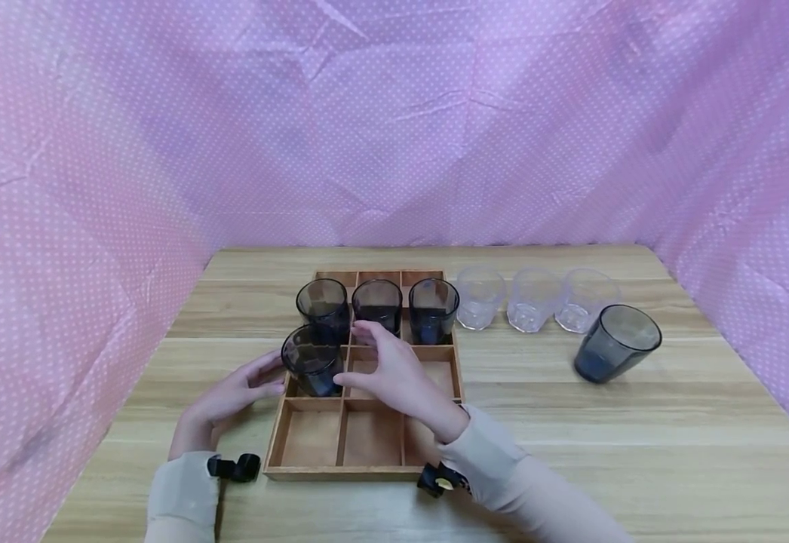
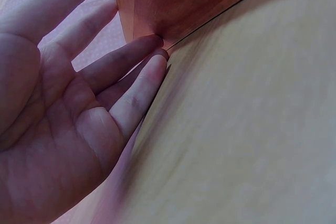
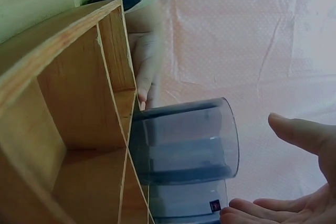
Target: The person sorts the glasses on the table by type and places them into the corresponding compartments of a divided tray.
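Observation:
A dark grey glass tumbler (image 1: 313,366) stands in the left compartment of the middle row of a divided wooden tray (image 1: 340,473). My right hand (image 1: 394,369) hovers just right of it. In the right wrist view that hand (image 3: 294,182) has its thumb and fingers spread apart, with a gap to the tumbler (image 3: 184,142). At the tray's left side rests my left hand (image 1: 234,392). Its straight fingers (image 2: 131,98) touch the tray's outer wall (image 2: 178,3) in the left wrist view. Three more dark tumblers (image 1: 433,313) fill the back row.
Three clear tumblers (image 1: 532,302) stand in a row right of the tray. In front of them, another dark tumbler (image 1: 615,343) stands on the wooden table (image 1: 571,445). A pink dotted cloth (image 1: 394,151) hangs around the table's back and sides.

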A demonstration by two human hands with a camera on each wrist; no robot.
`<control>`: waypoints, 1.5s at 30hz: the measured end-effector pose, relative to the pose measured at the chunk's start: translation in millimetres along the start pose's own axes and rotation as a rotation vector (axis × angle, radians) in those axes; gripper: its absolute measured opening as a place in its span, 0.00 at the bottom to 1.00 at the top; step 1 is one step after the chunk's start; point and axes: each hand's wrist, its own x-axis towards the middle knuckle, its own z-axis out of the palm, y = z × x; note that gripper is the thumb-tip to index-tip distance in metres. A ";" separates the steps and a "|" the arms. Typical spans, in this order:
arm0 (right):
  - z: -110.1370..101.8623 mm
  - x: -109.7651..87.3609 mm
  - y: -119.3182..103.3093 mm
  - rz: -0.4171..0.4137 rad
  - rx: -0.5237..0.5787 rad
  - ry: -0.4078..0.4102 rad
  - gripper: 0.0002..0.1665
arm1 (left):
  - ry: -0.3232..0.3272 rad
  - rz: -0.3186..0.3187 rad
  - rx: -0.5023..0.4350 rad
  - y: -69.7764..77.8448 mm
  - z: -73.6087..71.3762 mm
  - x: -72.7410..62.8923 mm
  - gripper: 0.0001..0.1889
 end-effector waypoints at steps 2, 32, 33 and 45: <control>-3.4 -3.2 0.9 0.006 0.020 -0.004 0.45 | -0.001 -0.003 -0.004 0.9 0.4 -0.7 0.38; -69.2 -37.6 44.7 -0.057 0.144 0.308 0.30 | -0.004 0.000 -0.028 -0.2 0.4 -1.1 0.39; -72.4 -38.8 46.8 -0.054 0.142 0.319 0.30 | -0.001 -0.001 -0.022 0.4 0.5 -1.1 0.39; -115.0 -48.3 72.8 0.008 0.021 0.409 0.28 | 0.004 -0.014 0.005 3.8 0.2 -1.9 0.39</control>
